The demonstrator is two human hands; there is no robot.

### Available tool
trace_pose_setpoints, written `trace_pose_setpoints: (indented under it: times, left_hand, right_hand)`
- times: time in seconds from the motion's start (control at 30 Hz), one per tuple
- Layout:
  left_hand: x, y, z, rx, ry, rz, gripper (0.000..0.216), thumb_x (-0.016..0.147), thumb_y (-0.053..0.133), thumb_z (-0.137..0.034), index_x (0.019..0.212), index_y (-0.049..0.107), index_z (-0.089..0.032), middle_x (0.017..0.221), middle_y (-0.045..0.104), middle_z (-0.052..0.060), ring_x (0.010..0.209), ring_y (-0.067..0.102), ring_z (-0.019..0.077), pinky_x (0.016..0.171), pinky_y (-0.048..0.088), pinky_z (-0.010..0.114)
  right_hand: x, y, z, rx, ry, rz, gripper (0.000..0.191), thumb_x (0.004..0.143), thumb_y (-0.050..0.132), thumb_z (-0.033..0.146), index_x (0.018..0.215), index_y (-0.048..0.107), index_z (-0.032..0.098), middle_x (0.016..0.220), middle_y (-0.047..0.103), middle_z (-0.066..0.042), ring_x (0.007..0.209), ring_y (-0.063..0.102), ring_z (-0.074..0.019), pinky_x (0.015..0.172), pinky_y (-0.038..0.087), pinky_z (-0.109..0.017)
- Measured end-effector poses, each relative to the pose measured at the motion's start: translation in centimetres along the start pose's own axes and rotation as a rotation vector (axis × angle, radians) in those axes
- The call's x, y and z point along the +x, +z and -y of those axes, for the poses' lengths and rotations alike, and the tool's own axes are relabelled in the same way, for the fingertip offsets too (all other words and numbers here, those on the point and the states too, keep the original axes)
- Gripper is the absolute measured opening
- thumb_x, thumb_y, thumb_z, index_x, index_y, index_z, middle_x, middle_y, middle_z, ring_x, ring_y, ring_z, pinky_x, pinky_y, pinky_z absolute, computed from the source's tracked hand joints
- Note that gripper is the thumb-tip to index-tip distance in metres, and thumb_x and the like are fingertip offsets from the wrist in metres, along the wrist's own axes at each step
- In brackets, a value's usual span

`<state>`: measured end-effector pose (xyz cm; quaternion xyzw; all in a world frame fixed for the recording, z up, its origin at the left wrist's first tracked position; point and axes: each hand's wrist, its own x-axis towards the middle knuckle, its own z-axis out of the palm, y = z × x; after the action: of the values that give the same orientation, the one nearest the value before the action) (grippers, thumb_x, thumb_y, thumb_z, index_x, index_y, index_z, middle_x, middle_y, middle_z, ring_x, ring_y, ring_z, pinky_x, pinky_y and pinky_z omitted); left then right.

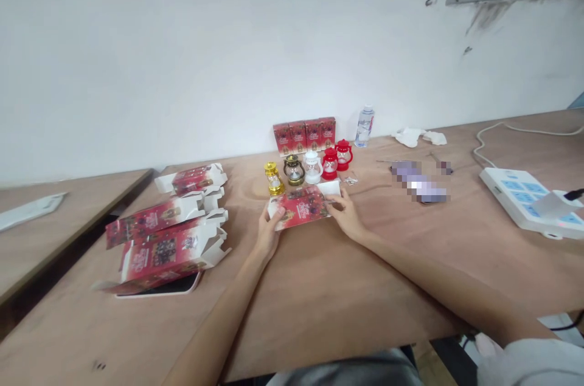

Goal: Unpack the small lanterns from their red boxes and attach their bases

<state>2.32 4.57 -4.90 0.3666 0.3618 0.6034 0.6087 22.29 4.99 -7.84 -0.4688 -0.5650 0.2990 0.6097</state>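
Note:
A red printed carton (303,206), lying on its side with a white flap at its right end, is held between both hands just above the wooden table. My left hand (269,228) grips its left end, thumb on top. At the right end, my right hand (345,214) has its fingers closed by the flap. Behind the carton stand small lanterns: a gold one (274,179), a bronze one (293,170), a white one (312,167) and two red ones (330,164). Tiny loose pieces (350,180) lie beside the red lanterns.
Several red boxes (305,135) stand against the wall, with a water bottle (364,126) to their right. Unfolded red cartons (168,246) pile up at left over a phone-like object (187,284). A power strip (531,200), a blurred purple item (417,182) and crumpled tissue (407,137) lie at right.

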Motion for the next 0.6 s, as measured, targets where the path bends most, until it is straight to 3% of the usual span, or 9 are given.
trace_pose_setpoints:
  times: [0.17,0.33,0.47,0.6]
  left_hand:
    - [-0.5,0.0,0.0,0.035,0.036,0.063,0.052,0.052,0.082,-0.031,0.095,0.058,-0.016,0.090,0.067,0.004,0.080,0.065,0.0178,0.076,0.053,0.028]
    - [-1.5,0.3,-0.7,0.049,0.126,-0.013,0.058,0.053,0.081,-0.036,0.102,0.057,-0.017,0.094,0.064,0.004,0.080,0.063,0.0155,0.075,0.052,0.027]
    - [-2.1,0.5,-1.5,0.196,0.402,-0.155,0.065,0.057,0.078,-0.036,0.113,0.049,-0.020,0.106,0.059,0.006,0.092,0.060,0.0174,0.077,0.051,0.027]
    - [-2.4,0.6,-2.0,0.567,0.741,-0.240,0.063,0.060,0.074,-0.030,0.114,0.043,-0.018,0.111,0.053,0.008,0.103,0.055,0.0210,0.089,0.047,0.032]
  right_hand:
    - [0.1,0.0,-0.4,0.086,0.137,0.039,0.026,0.062,0.068,0.044,0.064,0.067,0.017,0.087,0.056,-0.004,0.080,0.054,-0.0191,0.075,0.045,-0.032]
    - [0.5,-0.6,0.2,0.353,0.158,-0.166,0.032,0.057,0.073,0.048,0.067,0.066,0.018,0.097,0.058,-0.004,0.087,0.056,-0.0180,0.075,0.048,-0.031]
    - [1.8,-2.4,0.2,0.631,0.261,-0.247,0.035,0.055,0.076,0.047,0.073,0.063,0.020,0.083,0.063,-0.001,0.073,0.059,-0.0146,0.061,0.050,-0.028]
    - [3.3,-4.7,0.5,0.632,0.201,-0.335,0.033,0.055,0.076,0.043,0.072,0.062,0.019,0.072,0.064,0.001,0.062,0.058,-0.0123,0.054,0.049,-0.025]
